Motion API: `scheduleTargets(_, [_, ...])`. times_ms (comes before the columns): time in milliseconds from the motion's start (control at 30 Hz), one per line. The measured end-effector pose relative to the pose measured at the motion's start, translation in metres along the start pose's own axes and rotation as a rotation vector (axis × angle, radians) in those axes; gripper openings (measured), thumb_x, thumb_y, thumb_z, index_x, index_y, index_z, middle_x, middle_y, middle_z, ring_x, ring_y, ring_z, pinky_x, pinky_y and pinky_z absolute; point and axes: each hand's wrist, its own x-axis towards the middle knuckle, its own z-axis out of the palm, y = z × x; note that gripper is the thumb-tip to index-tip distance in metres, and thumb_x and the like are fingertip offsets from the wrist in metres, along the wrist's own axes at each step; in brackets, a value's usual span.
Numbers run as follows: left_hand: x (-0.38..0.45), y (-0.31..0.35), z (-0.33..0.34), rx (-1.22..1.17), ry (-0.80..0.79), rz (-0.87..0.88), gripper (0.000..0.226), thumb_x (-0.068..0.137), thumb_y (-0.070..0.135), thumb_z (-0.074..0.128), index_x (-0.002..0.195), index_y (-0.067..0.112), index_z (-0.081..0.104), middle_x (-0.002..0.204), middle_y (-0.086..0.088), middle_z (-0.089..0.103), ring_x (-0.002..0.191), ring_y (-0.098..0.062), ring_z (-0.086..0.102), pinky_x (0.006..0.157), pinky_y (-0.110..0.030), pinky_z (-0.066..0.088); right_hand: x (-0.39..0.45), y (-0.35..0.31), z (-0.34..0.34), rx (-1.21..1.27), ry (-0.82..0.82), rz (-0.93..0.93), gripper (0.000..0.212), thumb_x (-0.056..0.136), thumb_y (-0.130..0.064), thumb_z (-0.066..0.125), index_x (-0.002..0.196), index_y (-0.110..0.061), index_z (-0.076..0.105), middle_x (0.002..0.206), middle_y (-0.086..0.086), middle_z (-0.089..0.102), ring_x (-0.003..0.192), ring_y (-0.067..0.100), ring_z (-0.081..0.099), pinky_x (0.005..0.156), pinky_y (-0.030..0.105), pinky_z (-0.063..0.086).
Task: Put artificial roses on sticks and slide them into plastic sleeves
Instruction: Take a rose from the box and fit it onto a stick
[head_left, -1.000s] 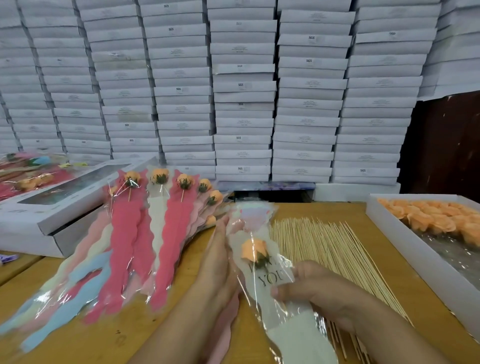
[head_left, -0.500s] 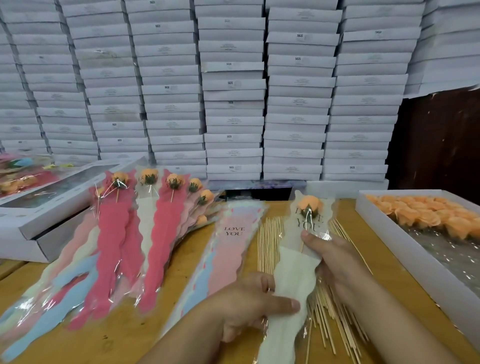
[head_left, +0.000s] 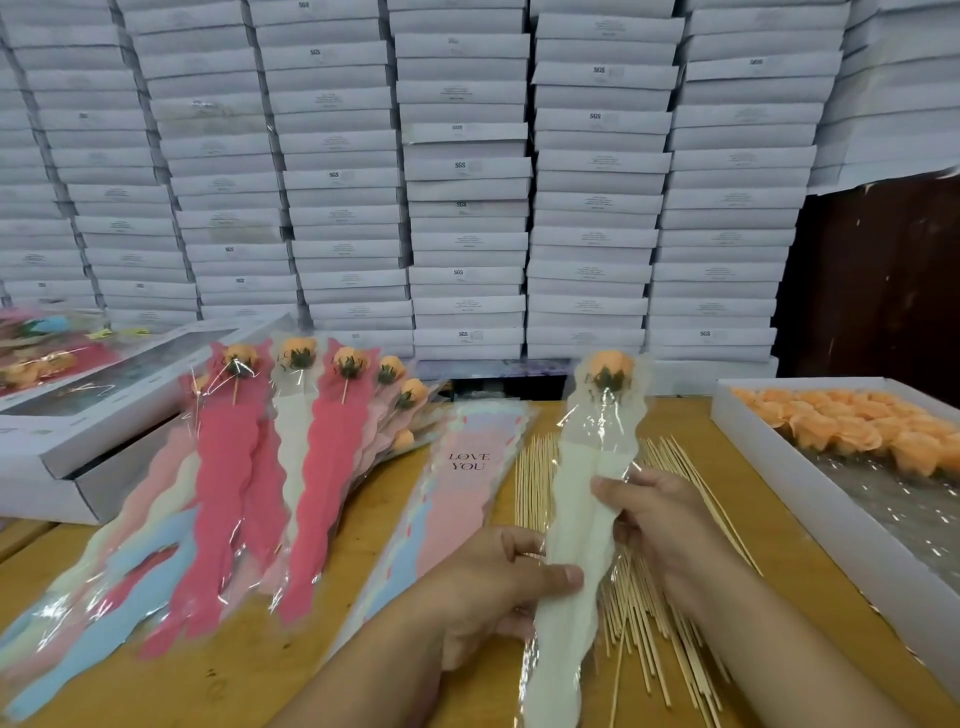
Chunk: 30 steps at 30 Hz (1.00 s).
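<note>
An orange artificial rose (head_left: 612, 366) sits at the top of a cream plastic sleeve (head_left: 582, 525) held above the table. My left hand (head_left: 493, 587) grips the sleeve's lower part, thumb across its front. My right hand (head_left: 654, 525) pinches the sleeve's right edge a little higher up. Under them lies a spread of wooden sticks (head_left: 639, 597). A pile of empty sleeves (head_left: 457, 483), the top one pink with "LOVE YOU", lies just left of the sticks. Finished sleeved roses (head_left: 244, 467) in red, cream, pink and blue fan out at the left.
A white box of loose orange roses (head_left: 857, 431) stands at the right on the wooden table (head_left: 810, 561). White boxes (head_left: 88, 431) sit at the far left. A wall of stacked white cartons (head_left: 467, 182) fills the back.
The sleeved rose went from lying low before me to upright over the sticks, rose pushed to the top. My left hand shifted from the sleeve pile to grip the sleeve's lower part.
</note>
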Motion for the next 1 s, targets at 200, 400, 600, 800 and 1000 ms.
scheduleTargets(200, [0.001,0.002,-0.008,0.049,0.063,0.030,0.016,0.086,0.005,0.076,0.101,0.004,0.072,0.078,-0.005,0.073,0.064,-0.011,0.068,0.051,-0.024,0.052,0.004,0.000,-0.002,0.064,-0.028,-0.001,0.013,0.091,-0.021,0.069,0.097,-0.011,0.074,0.092,0.009,0.077,0.070,0.018,0.068,0.057,0.026,0.055])
scheduleTargets(400, [-0.004,0.021,-0.052,0.060,0.309,0.112,0.013,0.092,0.002,0.067,0.105,0.003,0.070,0.093,-0.014,0.077,0.079,-0.024,0.073,0.074,-0.039,0.061,0.007,-0.005,-0.009,0.132,-0.027,0.012,0.026,0.099,-0.032,0.054,0.111,-0.012,0.066,0.097,0.008,0.077,0.077,0.017,0.070,0.062,0.029,0.053])
scheduleTargets(600, [-0.014,0.032,-0.142,0.134,0.660,0.114,0.011,0.093,0.002,0.066,0.103,0.000,0.067,0.086,-0.016,0.067,0.066,-0.023,0.061,0.057,-0.026,0.049,0.010,-0.002,-0.013,0.144,-0.013,0.038,0.024,0.101,-0.027,0.051,0.112,-0.011,0.066,0.094,0.007,0.078,0.068,0.012,0.070,0.057,0.027,0.052])
scheduleTargets(800, [-0.042,0.025,-0.207,0.351,1.001,0.062,0.025,0.078,0.004,0.080,0.069,0.004,0.058,0.060,-0.010,0.050,0.053,-0.020,0.045,0.058,-0.030,0.039,0.012,-0.001,-0.012,0.141,-0.015,0.030,0.023,0.099,-0.023,0.053,0.113,-0.011,0.066,0.095,0.008,0.078,0.070,0.014,0.070,0.056,0.027,0.052])
scheduleTargets(1000, [-0.049,0.009,-0.209,0.728,1.178,-0.010,0.070,0.068,0.023,0.077,0.132,0.011,0.051,0.116,-0.019,0.064,0.101,-0.040,0.061,0.082,-0.041,0.048,0.012,-0.002,-0.012,0.150,0.004,0.021,0.021,0.099,-0.022,0.052,0.110,-0.011,0.066,0.092,0.008,0.077,0.066,0.013,0.068,0.054,0.026,0.051])
